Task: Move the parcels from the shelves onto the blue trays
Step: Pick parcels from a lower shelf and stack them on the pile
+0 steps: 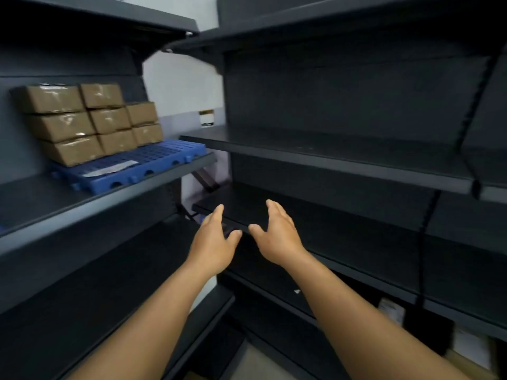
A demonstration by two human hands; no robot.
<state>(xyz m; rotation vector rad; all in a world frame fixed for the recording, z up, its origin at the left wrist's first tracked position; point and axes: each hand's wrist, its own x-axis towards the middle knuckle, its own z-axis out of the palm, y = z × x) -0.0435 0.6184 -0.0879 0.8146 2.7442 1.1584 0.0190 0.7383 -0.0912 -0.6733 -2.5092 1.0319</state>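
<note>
Reaching forward, left hand (212, 242) and right hand (277, 234) hover with fingers spread, holding nothing, before a dark shelf (329, 157). Taped brown parcels (90, 122) sit stacked on blue tray (131, 168), left shelving.

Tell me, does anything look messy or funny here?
Mostly tidy. The boxes sit stacked on the blue tray, which lies skewed on its shelf. A loose white strip lies on the tray. Both hands are empty.
</note>
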